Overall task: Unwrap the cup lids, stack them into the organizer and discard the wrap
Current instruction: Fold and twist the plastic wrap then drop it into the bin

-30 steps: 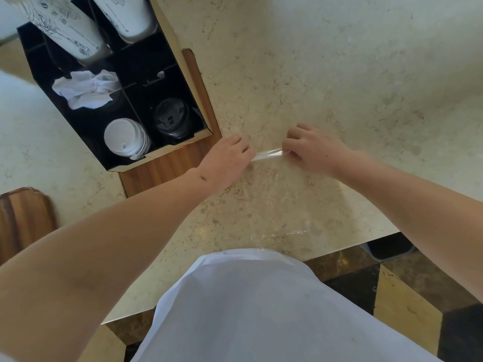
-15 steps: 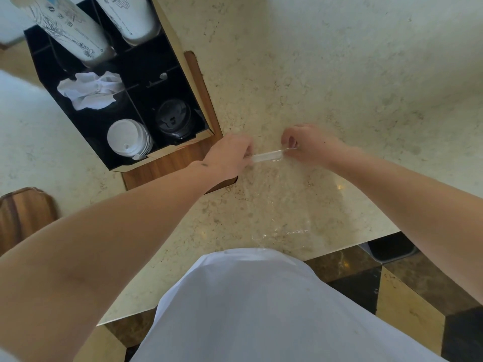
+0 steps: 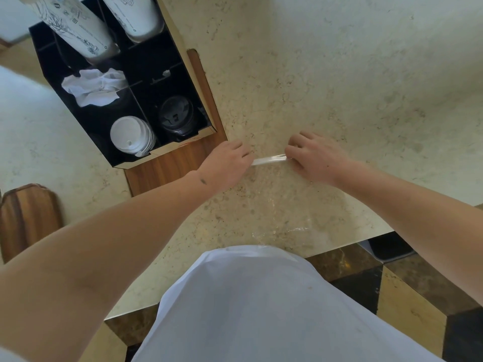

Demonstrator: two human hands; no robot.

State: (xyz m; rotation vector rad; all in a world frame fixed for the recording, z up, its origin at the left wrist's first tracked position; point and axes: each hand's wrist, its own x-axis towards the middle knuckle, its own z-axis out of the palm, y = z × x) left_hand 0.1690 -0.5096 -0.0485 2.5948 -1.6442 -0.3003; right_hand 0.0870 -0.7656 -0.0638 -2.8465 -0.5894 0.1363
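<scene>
A clear plastic wrap (image 3: 269,161) lies on the marble counter, its far edge rolled into a thin strip stretched between my hands. My left hand (image 3: 227,163) pinches its left end and my right hand (image 3: 313,158) pinches its right end. The rest of the film (image 3: 282,220) spreads flat toward me, barely visible. The black organizer (image 3: 86,126) stands at the left. A stack of white lids (image 3: 132,135) fills its front left compartment and a stack of black lids (image 3: 176,118) the front right one.
Crumpled white paper (image 3: 94,86) sits in a middle compartment, and two tall stacks of paper cups (image 3: 75,24) stand at the organizer's back. A wooden board (image 3: 172,168) lies under the organizer. Another wooden piece (image 3: 28,215) is at far left. The counter edge (image 3: 366,233) runs near my body.
My hands have stayed on the rolled edge of the wrap, shifting only slightly; the strip between them looks a little tighter and more rolled.
</scene>
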